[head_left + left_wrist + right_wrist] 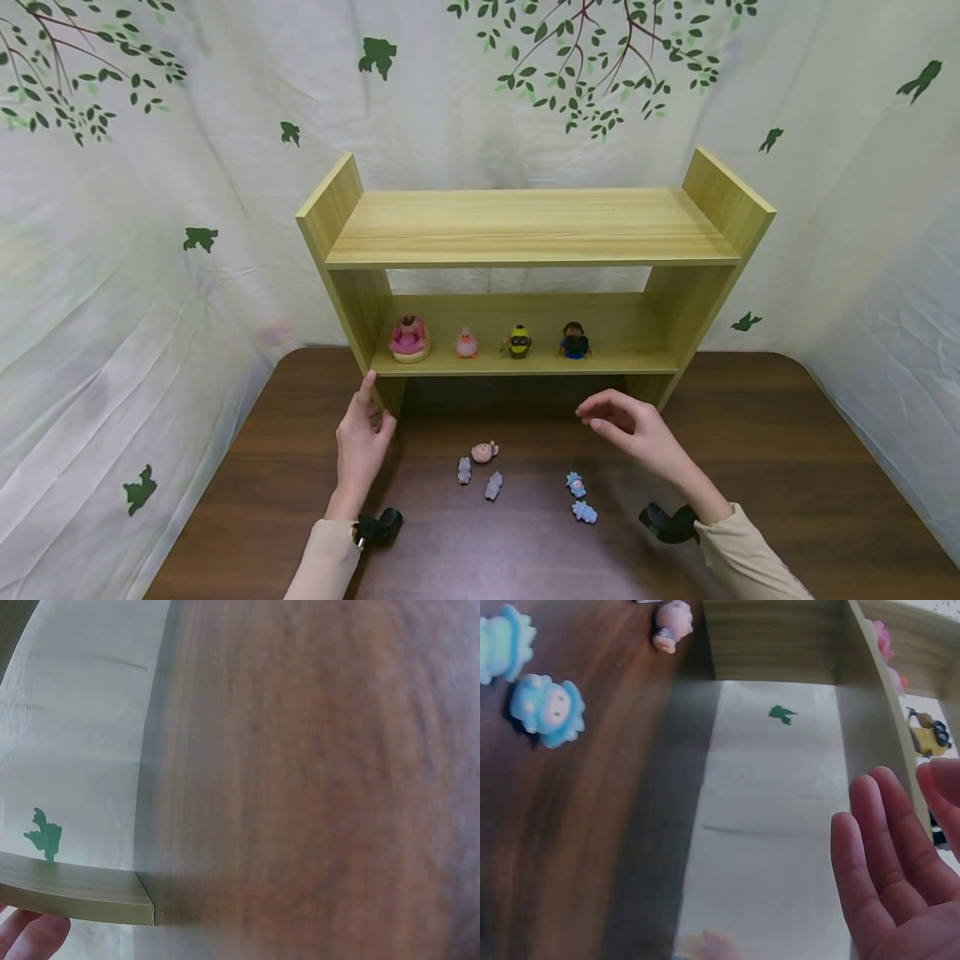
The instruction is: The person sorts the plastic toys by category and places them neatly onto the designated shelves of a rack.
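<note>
My left hand (362, 446) is at the lower left of the wooden shelf (525, 229), index finger raised against the front edge of its side panel. Its fingertips (43, 936) show beside that panel in the left wrist view. My right hand (633, 425) hovers before the shelf's lower right, fingers loosely bent and holding nothing. On the middle board stand a pink bear figure (409, 340), a small pink duck-like figure (467, 343), a yellow figure with goggles (517, 342) and a dark-haired figure (574, 341).
On the brown table (720, 433) lie a pink figurine (484, 452), two grey figurines (464, 470) and two light-blue figurines (575, 484), all in front of the shelf. A white curtain (465, 100) with leaf prints hangs behind and at the sides.
</note>
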Motion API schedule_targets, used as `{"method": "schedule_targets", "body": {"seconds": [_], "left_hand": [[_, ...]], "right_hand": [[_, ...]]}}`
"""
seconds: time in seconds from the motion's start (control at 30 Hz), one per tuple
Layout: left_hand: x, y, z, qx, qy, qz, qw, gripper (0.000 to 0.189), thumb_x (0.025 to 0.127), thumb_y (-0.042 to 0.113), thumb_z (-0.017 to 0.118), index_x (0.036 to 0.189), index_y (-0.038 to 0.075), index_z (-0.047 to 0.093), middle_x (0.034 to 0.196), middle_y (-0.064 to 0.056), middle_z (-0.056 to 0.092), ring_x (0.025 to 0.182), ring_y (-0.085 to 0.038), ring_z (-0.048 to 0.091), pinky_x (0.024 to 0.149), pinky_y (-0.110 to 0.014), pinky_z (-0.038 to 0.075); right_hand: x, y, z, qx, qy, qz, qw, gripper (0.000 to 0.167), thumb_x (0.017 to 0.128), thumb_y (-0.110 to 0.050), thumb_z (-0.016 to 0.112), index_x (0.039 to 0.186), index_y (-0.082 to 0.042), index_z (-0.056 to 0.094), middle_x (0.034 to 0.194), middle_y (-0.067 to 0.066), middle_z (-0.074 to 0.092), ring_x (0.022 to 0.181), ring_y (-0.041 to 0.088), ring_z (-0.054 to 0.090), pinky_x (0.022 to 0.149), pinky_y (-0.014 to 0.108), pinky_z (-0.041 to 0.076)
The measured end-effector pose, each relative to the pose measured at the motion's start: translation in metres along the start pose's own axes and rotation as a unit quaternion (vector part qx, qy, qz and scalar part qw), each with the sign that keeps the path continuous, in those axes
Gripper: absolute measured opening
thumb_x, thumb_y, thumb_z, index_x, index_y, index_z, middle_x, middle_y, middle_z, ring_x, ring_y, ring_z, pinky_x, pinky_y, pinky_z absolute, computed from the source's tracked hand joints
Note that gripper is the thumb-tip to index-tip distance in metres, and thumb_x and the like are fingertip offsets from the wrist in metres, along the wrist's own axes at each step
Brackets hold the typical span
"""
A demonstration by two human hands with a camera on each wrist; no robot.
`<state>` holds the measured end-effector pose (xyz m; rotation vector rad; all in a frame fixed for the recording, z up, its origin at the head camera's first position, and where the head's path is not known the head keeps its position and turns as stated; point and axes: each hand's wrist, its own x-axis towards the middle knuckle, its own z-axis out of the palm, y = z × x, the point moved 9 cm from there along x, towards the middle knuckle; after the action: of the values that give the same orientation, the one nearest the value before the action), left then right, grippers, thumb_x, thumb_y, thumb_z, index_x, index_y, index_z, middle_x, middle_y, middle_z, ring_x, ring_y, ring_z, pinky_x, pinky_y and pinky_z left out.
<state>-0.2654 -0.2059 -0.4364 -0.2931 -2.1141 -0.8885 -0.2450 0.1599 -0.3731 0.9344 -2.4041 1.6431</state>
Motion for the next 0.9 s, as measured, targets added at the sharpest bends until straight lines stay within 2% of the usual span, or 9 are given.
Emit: {"method": "schedule_targets", "body": {"seconds": [0.17,0.37,0.47,0.7,0.9], "left_hand": [[0.0,0.0,0.0,-0.001,0.001,0.001,1.0,0.087,0.073,-0.019,0.059,0.146,0.022,0.036,0.087,-0.01,0.054,0.067,-0.023,0.058,0.055,-0.022,0.044],[0.0,0.002,-0.001,-0.001,0.003,0.006,1.0,0.088,0.073,-0.019,0.059,0.147,0.023,0.035,0.085,-0.011,0.054,0.065,-0.023,0.056,0.054,-0.023,0.044],[0.001,0.002,-0.001,-0.001,0.004,0.007,1.0,0.088,0.073,-0.019,0.059,0.147,0.023,0.035,0.086,-0.011,0.054,0.065,-0.023,0.056,0.054,-0.023,0.044],[0.0,0.0,0.0,-0.005,-0.001,0.002,1.0,0.089,0.074,-0.019,0.059,0.147,0.025,0.034,0.087,-0.011,0.054,0.066,-0.023,0.057,0.053,-0.023,0.044],[0.0,0.0,0.0,-0.006,0.0,0.003,1.0,0.088,0.074,-0.019,0.059,0.147,0.025,0.035,0.086,-0.01,0.054,0.066,-0.022,0.056,0.052,-0.022,0.043]], "right_hand": [[-0.004,-0.005,0.01,0.0,-0.01,0.008,0.9999,0.017,0.088,0.01,0.058,0.104,0.007,0.062,0.098,0.011,0.065,0.087,0.019,0.065,0.072,0.029,0.053],[-0.014,0.027,0.022,0.007,-0.027,0.015,0.9995,0.019,0.09,0.006,0.059,0.107,0.0,0.063,0.1,0.006,0.066,0.089,0.018,0.065,0.072,0.032,0.053],[-0.018,0.035,0.026,0.013,-0.032,0.011,0.9993,0.018,0.09,0.004,0.06,0.107,-0.003,0.063,0.1,0.004,0.066,0.088,0.019,0.065,0.072,0.032,0.053],[-0.026,0.05,0.032,0.015,-0.033,0.016,0.9992,0.018,0.091,0.001,0.06,0.108,-0.005,0.064,0.1,0.012,0.066,0.088,0.023,0.065,0.07,0.031,0.053],[-0.03,0.057,0.035,0.023,-0.04,0.022,0.9987,0.018,0.091,0.002,0.06,0.108,-0.003,0.064,0.099,0.02,0.064,0.088,0.031,0.064,0.074,0.033,0.053]]}}
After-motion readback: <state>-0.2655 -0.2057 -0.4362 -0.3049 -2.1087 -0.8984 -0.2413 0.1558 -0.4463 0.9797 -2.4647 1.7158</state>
